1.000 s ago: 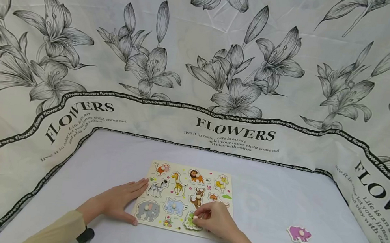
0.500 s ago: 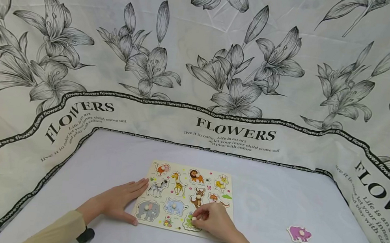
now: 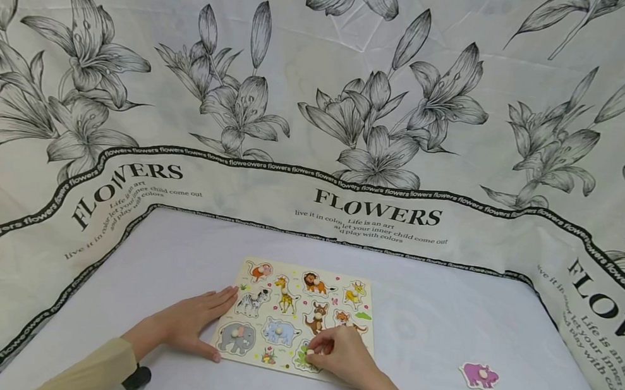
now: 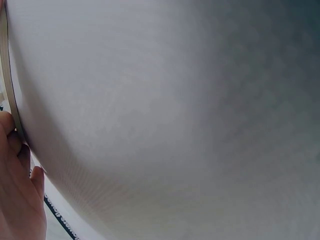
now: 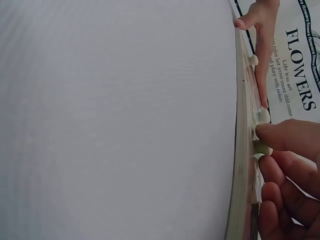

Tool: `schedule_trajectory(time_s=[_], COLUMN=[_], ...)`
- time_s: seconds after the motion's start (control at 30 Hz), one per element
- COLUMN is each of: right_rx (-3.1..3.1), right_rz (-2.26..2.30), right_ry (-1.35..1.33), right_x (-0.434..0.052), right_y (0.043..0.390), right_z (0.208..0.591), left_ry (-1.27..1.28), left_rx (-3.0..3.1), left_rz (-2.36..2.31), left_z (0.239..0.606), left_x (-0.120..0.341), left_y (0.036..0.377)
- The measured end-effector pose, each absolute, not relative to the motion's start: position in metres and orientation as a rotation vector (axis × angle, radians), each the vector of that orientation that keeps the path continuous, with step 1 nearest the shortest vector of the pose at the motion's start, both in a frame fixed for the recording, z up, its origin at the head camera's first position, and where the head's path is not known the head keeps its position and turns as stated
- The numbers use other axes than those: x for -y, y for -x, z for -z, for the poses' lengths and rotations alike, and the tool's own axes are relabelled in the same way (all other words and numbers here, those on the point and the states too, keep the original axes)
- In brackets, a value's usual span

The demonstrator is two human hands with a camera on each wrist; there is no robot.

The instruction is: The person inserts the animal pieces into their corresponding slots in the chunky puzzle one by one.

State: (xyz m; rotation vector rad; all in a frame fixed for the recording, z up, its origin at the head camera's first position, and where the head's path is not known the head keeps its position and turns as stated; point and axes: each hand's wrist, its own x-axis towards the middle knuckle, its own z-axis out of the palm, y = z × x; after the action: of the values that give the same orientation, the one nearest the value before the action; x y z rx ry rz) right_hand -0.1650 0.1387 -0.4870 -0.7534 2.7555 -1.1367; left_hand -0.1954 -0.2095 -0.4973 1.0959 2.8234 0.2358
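A wooden animal puzzle board (image 3: 361,277) lies on the white table, holding zebra, giraffe, lion, elephant and other pieces. My right hand (image 3: 343,354) pinches the knob of a green piece (image 3: 303,357) at the board's front edge; the pinched knob (image 5: 261,147) shows between thumb and fingers in the right wrist view. My left hand (image 3: 193,322) rests flat against the board's left edge, fingers straight, thumb at the front left corner. In the left wrist view only the left hand's fingers (image 4: 17,185) and the board's edge (image 4: 7,85) show.
A loose pink animal piece (image 3: 479,374) lies on the table to the right of the board. A flower-printed cloth (image 3: 320,126) rises behind and along both sides of the white tabletop (image 3: 437,316).
My right hand with the green piece has shifted slightly back and down onto the board's front edge. The left hand has not moved.
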Motion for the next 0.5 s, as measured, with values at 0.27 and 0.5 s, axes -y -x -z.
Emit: schedule_trajectory(time_s=[0.27, 0.5], right_rx=[-2.735, -2.760], right_rz=[1.138, 1.136], right_ry=[0.771, 0.779], right_x=[-0.1409, -0.1463], right_y=[0.1652, 0.1639], right_z=[0.4843, 0.4808], left_ry=[-1.088, -1.070], left_rx=[-2.820, -2.810], left_rz=[-0.241, -0.240], left_z=[0.4958, 0.4946], left_x=[0.2088, 0.2088], left_y=[0.1953, 0.1943])
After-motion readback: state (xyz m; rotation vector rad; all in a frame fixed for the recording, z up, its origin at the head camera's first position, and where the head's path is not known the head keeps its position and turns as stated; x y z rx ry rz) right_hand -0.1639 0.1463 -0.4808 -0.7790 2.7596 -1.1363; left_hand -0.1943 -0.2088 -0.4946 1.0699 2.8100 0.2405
